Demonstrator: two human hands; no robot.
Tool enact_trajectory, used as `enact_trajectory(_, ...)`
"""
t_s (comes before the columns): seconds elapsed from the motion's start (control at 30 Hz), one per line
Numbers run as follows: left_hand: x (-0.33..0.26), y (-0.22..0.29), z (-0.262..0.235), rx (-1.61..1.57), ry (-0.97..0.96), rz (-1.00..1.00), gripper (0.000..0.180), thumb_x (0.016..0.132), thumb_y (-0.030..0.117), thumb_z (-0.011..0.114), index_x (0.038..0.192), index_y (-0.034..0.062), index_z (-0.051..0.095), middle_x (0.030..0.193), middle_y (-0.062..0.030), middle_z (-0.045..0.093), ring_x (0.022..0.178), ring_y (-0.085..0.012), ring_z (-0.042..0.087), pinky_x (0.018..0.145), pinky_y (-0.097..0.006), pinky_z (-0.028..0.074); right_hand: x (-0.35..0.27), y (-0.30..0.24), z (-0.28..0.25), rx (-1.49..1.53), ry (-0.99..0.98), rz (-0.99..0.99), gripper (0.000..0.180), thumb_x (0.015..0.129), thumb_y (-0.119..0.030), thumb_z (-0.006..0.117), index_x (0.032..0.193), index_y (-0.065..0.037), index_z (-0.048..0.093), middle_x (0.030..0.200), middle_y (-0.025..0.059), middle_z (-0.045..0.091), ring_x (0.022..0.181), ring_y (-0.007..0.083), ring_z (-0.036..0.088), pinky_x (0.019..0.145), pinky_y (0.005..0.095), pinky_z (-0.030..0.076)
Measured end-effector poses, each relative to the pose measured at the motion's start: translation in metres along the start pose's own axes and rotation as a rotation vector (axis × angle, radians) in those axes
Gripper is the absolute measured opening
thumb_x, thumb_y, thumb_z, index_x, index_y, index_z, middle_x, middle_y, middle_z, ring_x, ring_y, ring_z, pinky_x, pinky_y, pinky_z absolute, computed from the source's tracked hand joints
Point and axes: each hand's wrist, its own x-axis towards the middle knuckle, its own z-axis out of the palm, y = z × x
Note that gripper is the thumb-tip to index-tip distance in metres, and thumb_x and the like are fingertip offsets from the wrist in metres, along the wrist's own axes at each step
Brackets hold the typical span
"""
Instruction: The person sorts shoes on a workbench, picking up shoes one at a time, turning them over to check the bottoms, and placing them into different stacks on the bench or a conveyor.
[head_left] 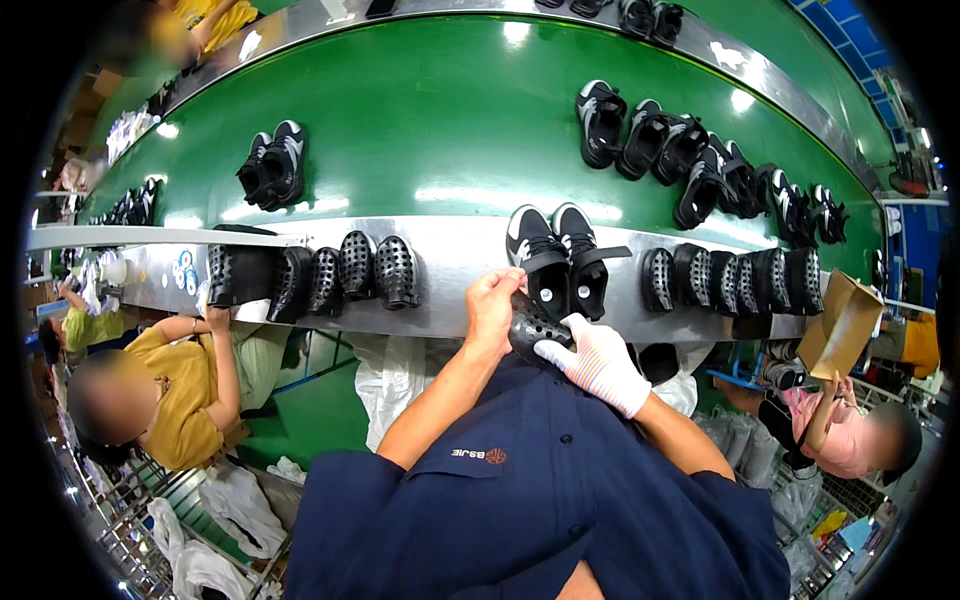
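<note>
A pair of black-and-grey shoes with straps stands at the metal edge before me, toes pointing away: the left shoe (pixel 538 240) and the right shoe (pixel 578 230). The strap of the right shoe sticks out to the right. My right hand (pixel 605 370), in a white striped glove, is closed on a black perforated shoe insert (pixel 530 335) just below the shoe openings. My bare left hand (pixel 490 308) is closed in a pinch beside the left shoe, above the insert. What lies between its fingertips is too small to make out.
Perforated black inserts (pixel 395 272) stand left along the metal ledge, and more inserts (pixel 735 280) stand right. Shoes (pixel 272 165) and another row of shoes (pixel 650 140) rest on the green belt (pixel 430 120). Co-workers sit on both sides; one holds a cardboard box (pixel 840 325).
</note>
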Motion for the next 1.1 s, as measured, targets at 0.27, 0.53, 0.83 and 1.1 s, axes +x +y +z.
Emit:
enact_trajectory(0.27,-0.013,0.046,0.0,0.323,-0.205,-0.061,0.05,0.107,0.049,0.055,0.105,0.0029,0.075,0.083,-0.0024,0.069,0.067,-0.0071,0.057,0.048,-0.024,0.036,0.02,0.06,-0.003,1.425,-0.495,0.362,0.041,0.097,-0.048,0.071,0.095,-0.008,0.065,0.062,-0.0051,0.045,0.047,0.0091,0.038,0.043,0.0233,0.027)
enact_trajectory(0.53,-0.022,0.017,0.014,0.331,0.02,0.224,0.04,0.103,0.032,0.068,0.079,0.0005,0.073,0.062,0.0044,0.052,0.059,-0.0046,0.043,0.052,-0.027,0.033,0.006,0.055,0.03,2.032,-0.69,0.498,0.049,0.104,-0.05,0.058,0.129,-0.009,0.062,0.093,0.0144,0.066,0.058,0.0237,0.057,0.043,0.0308,0.042)
enact_trajectory(0.83,-0.029,0.021,0.009,0.555,0.08,0.186,0.04,0.105,0.037,0.063,0.099,0.0014,0.081,0.06,0.0042,0.053,0.058,-0.0069,0.045,0.053,-0.031,0.037,0.011,0.045,0.04,2.071,-0.526,0.692,0.052,0.102,-0.049,0.062,0.135,-0.01,0.063,0.116,0.013,0.072,0.071,0.0277,0.069,0.046,0.036,0.052)
enact_trajectory(1.1,-0.036,0.034,0.011,0.691,0.044,0.15,0.036,0.103,0.029,0.063,0.087,-0.0012,0.076,0.06,0.003,0.054,0.058,-0.0062,0.045,0.052,-0.032,0.036,0.017,0.077,0.078,2.41,-1.018,0.469,0.044,0.1,-0.033,0.062,0.133,-0.004,0.065,0.113,0.0211,0.073,0.057,0.0252,0.06,0.042,0.034,0.047)
